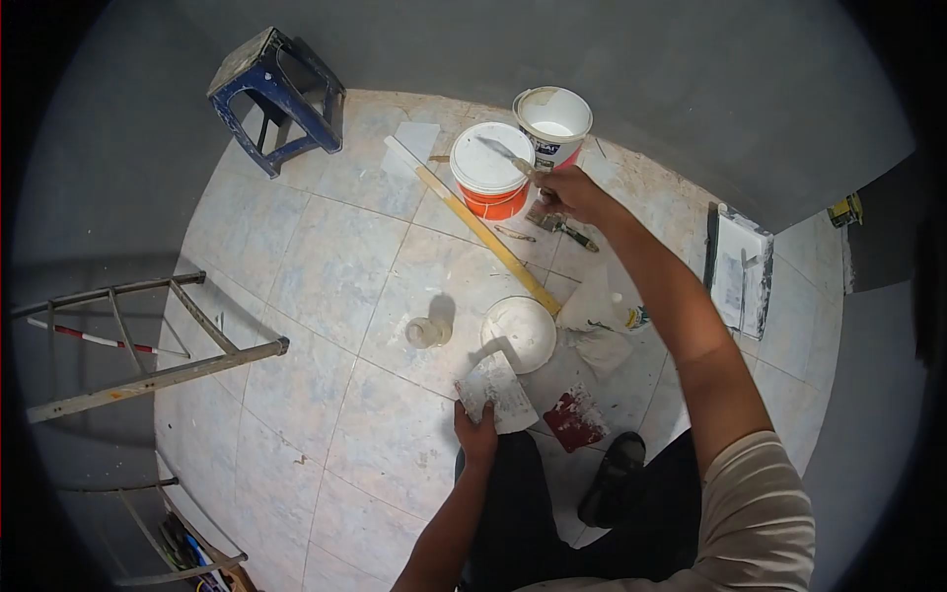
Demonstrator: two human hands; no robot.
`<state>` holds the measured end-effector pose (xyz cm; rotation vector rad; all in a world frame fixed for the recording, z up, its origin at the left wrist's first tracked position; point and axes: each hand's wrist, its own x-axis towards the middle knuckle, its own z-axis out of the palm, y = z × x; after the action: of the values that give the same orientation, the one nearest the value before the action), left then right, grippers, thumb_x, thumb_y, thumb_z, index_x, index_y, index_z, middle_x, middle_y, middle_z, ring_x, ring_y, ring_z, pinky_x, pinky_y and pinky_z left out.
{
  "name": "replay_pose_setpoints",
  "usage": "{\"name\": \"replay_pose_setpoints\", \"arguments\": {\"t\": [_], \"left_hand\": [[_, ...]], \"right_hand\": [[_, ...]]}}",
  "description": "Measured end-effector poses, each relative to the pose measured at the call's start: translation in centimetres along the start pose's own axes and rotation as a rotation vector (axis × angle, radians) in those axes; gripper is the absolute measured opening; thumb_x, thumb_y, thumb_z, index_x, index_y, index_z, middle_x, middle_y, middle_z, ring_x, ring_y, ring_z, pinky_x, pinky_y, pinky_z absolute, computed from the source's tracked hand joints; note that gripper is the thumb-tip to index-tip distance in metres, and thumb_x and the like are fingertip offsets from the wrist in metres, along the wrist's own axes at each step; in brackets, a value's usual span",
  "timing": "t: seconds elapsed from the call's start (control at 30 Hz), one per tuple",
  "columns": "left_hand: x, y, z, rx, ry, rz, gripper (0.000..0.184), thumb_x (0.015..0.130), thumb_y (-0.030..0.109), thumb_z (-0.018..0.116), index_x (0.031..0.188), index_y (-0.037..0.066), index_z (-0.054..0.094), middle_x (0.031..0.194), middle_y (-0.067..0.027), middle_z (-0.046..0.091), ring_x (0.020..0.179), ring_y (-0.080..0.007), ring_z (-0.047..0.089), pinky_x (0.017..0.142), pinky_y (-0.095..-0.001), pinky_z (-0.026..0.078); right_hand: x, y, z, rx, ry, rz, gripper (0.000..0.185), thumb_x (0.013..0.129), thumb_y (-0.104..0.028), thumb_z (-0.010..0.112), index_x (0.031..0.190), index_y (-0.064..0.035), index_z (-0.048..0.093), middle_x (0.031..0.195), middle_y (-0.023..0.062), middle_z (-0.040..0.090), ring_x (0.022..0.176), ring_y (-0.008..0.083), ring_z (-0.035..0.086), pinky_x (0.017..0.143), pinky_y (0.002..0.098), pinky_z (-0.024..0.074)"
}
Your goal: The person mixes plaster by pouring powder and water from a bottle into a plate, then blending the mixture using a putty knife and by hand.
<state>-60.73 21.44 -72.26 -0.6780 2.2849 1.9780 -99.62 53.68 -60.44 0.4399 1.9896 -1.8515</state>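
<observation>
Right hand: your right hand (562,192) is stretched forward, its fingers closed around the handle of a putty knife (498,149).
Putty knife: its blade points away from you and shows over the white lid (485,156) of the orange bucket (493,204); you cannot tell from here whether it touches the lid.
Left hand: your left hand (477,435), close to your knee, grips the lower edge of a flat plate (496,392), with the thumb on the upper face.
Flat plate: tilted, smeared white and grey, its far corner beside the round white dish (520,335).
Dish: on the floor in front of you, with a shadow across its near side.
Red scraper: the red scraper (575,418), streaked with white, lies on the tiles between your knee and your shoe (614,479).
Beside the dish: a crumpled bag (600,350) on its right, a small jar (426,333) on its left.
Yellow bar: the long yellow bar (483,233) runs slantwise from near the orange bucket to the dish.
Buckets: an open white bucket (554,118) stands just behind the orange one.
Brush: the brush (572,232) lies below your right hand.
Edges: blue stool (279,104) by the wall, ladder (158,380) at left, paint tray (742,271) at right.
</observation>
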Motion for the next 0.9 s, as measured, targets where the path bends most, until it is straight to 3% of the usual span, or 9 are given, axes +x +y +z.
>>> {"name": "replay_pose_setpoints", "arguments": {"t": [0.13, 0.23, 0.37, 0.43, 0.47, 0.57, 0.6, 0.73, 0.9], "left_hand": [[0.0, 0.0, -0.2, -0.002, -0.008, 0.026, 0.036, 0.096, 0.008, 0.075, 0.127, -0.005, 0.062, 0.116, -0.0199, 0.074, 0.107, -0.0286, 0.072, 0.096, -0.0410, 0.055], [-0.5, 0.5, -0.2, -0.004, -0.003, -0.010, 0.033, 0.097, 0.007, 0.075, 0.125, -0.004, 0.062, 0.117, -0.0179, 0.074, 0.105, -0.0257, 0.072, 0.095, -0.0387, 0.055], [-0.5, 0.3, -0.2, -0.064, -0.028, 0.053, 0.032, 0.099, 0.005, 0.074, 0.128, -0.002, 0.061, 0.118, -0.0136, 0.074, 0.104, -0.0234, 0.071, 0.094, -0.0378, 0.056], [-0.7, 0.4, -0.2, -0.271, 0.013, -0.063, 0.042, 0.099, 0.000, 0.071, 0.138, -0.001, 0.056, 0.124, -0.0135, 0.072, 0.110, -0.0229, 0.071, 0.097, -0.0379, 0.057], [-0.7, 0.2, -0.4, -0.257, 0.004, -0.074, 0.042, 0.099, 0.000, 0.071, 0.138, -0.001, 0.056, 0.124, -0.0135, 0.072, 0.110, -0.0229, 0.071, 0.097, -0.0379, 0.057], [0.7, -1.5, -2.1, -0.448, 0.192, -0.142, 0.050, 0.100, 0.005, 0.070, 0.146, -0.001, 0.053, 0.132, -0.0167, 0.068, 0.116, -0.0286, 0.070, 0.098, -0.0432, 0.058], [1.2, -2.1, -3.3, -0.439, 0.245, -0.184, 0.049, 0.100, 0.005, 0.070, 0.146, -0.001, 0.054, 0.132, -0.0169, 0.069, 0.115, -0.0293, 0.070, 0.097, -0.0438, 0.059], [4.0, -4.9, -7.9, -0.404, 0.298, -0.177, 0.044, 0.101, 0.006, 0.070, 0.141, -0.002, 0.055, 0.130, -0.0163, 0.068, 0.110, -0.0301, 0.071, 0.090, -0.0446, 0.063], [5.6, -8.8, -11.2, -0.182, 0.278, -0.342, 0.045, 0.100, 0.011, 0.073, 0.139, -0.004, 0.057, 0.127, -0.0186, 0.070, 0.105, -0.0300, 0.073, 0.081, -0.0429, 0.063]], "right_hand": [[-9.4, -1.3, -2.5, 0.514, -0.382, -0.045, 0.039, 0.114, -0.031, 0.051, 0.141, -0.0045, 0.060, 0.101, 0.0006, 0.065, 0.083, 0.0133, 0.061, 0.095, 0.0396, 0.0619], [-13.7, -0.5, -4.7, 0.693, -0.683, -0.051, 0.043, 0.115, -0.034, 0.046, 0.145, -0.0052, 0.056, 0.103, 0.0033, 0.067, 0.091, 0.0153, 0.067, 0.100, 0.0403, 0.0601], [-20.7, -0.4, -3.8, 0.581, -0.558, -0.051, 0.041, 0.110, -0.031, 0.053, 0.143, -0.0065, 0.055, 0.105, 0.0048, 0.065, 0.097, 0.0187, 0.069, 0.102, 0.0461, 0.0581], [-23.9, -1.1, -2.9, 0.421, -0.747, -0.118, 0.040, 0.103, -0.027, 0.056, 0.139, -0.0091, 0.057, 0.108, 0.0069, 0.066, 0.104, 0.0240, 0.071, 0.098, 0.0483, 0.0599], [-25.4, -1.4, -2.2, 0.487, -0.683, -0.074, 0.030, 0.097, -0.024, 0.058, 0.123, -0.0103, 0.060, 0.097, 0.0058, 0.063, 0.092, 0.0240, 0.070, 0.084, 0.0490, 0.0637], [-25.8, 1.8, -4.2, 0.452, -0.490, -0.008, 0.032, 0.105, -0.033, 0.057, 0.125, -0.0073, 0.059, 0.097, 0.0083, 0.064, 0.085, 0.0199, 0.068, 0.071, 0.0441, 0.0640], [-28.6, -0.9, -4.4, 0.254, -0.356, 0.031, 0.026, 0.102, -0.037, 0.060, 0.100, -0.0108, 0.055, 0.078, 0.0023, 0.049, 0.065, 0.0149, 0.056, 0.060, 0.0428, 0.0578], [-33.4, -1.0, -8.4, -0.349, 0.025, -0.059, 0.065, 0.104, -0.059, 0.062, 0.138, -0.0032, 0.061, 0.080, 0.0037, 0.059, 0.065, 0.0132, 0.060, 0.056, 0.0340, 0.0529], [-33.4, 0.0, -13.8, -0.577, 0.061, -0.117, 0.046, 0.097, -0.038, 0.079, 0.123, -0.0028, 0.065, 0.085, 0.0122, 0.068, 0.070, 0.0201, 0.067, 0.066, 0.0374, 0.0542]]}}
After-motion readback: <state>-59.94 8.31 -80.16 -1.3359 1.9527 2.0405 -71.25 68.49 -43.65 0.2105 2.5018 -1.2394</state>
